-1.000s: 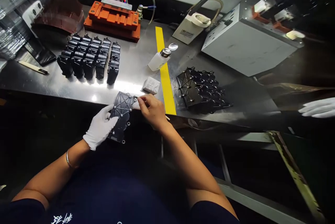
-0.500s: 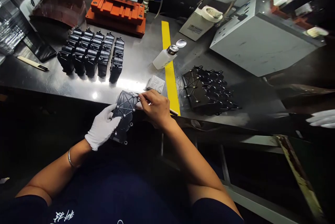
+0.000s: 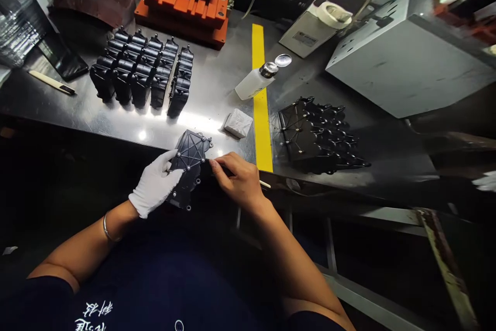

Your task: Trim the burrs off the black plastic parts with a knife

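Note:
My left hand (image 3: 157, 182), in a white glove, is closed around a black plastic housing (image 3: 190, 151) with crossed ribs and small metal-ringed holes. The housing is tilted in front of the bench edge. My bare right hand (image 3: 241, 180) is pinched at the housing's right edge. A slim cream-handled tool (image 3: 265, 184) sticks out behind that hand; its working end is mostly hidden by the fingers. Just beyond the housing, a grey-white wrapped block (image 3: 238, 123) lies on the metal bench (image 3: 217, 78).
Several black housings (image 3: 141, 70) stand in rows at left; more (image 3: 321, 135) sit right of the yellow tape (image 3: 262, 129). A white pump bottle (image 3: 256, 82), an orange fixture (image 3: 184, 8), a grey metal box (image 3: 403, 57) and another cream-handled tool (image 3: 52, 82) are on the bench. A gloved hand (image 3: 484, 181) shows at far right.
My right hand has moved down along the housing's right edge, and the cream-handled tool with it. My left hand keeps its hold. The view has shifted slightly.

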`<act>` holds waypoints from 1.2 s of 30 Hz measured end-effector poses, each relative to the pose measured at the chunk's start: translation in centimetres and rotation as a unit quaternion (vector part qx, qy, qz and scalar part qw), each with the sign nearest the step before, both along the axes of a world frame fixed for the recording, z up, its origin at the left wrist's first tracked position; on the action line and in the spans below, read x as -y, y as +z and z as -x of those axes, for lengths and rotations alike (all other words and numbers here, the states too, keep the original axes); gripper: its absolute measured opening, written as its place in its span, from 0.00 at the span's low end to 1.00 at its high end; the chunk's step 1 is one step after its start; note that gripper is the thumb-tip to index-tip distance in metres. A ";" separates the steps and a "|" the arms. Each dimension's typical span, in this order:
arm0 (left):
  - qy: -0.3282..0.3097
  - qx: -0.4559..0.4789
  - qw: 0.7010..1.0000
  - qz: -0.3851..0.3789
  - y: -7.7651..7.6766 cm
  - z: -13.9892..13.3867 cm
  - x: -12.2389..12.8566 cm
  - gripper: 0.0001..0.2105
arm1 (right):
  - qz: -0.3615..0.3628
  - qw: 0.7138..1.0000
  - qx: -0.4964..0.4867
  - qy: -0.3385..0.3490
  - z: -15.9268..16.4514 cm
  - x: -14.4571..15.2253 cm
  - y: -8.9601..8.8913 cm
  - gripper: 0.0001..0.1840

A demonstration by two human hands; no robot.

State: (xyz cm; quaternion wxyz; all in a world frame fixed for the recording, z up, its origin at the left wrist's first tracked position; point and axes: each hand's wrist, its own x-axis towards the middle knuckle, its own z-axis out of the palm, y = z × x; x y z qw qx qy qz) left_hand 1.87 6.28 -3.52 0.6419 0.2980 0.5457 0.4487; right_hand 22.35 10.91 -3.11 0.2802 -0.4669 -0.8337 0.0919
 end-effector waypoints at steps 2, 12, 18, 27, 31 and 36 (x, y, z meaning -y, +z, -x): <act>-0.002 0.001 1.000 -0.005 0.0 0.0 0.0 0.30 | -0.013 1.000 0.014 0.001 0.0 -0.1 -0.1 0.13; -0.019 -0.026 0.999 -0.014 0.3 0.4 -0.2 0.30 | -0.009 0.997 0.076 0.034 -0.3 -1.3 1.0 0.18; -0.033 -0.044 0.998 -0.012 0.5 0.7 -0.4 0.32 | -0.028 0.995 0.076 0.054 -0.2 -1.7 1.2 0.18; -0.031 -0.038 0.999 -0.018 0.1 0.6 -0.3 0.31 | 0.000 0.999 0.029 0.032 -0.1 -1.3 0.6 0.17; -0.024 -0.040 0.999 -0.019 0.1 0.5 -0.3 0.30 | 0.007 1.000 0.011 0.005 -0.1 -0.8 0.2 0.17; -0.022 -0.042 0.999 -0.021 0.1 0.4 -0.2 0.30 | 0.027 0.999 0.001 -0.017 -0.2 -0.5 -0.2 0.16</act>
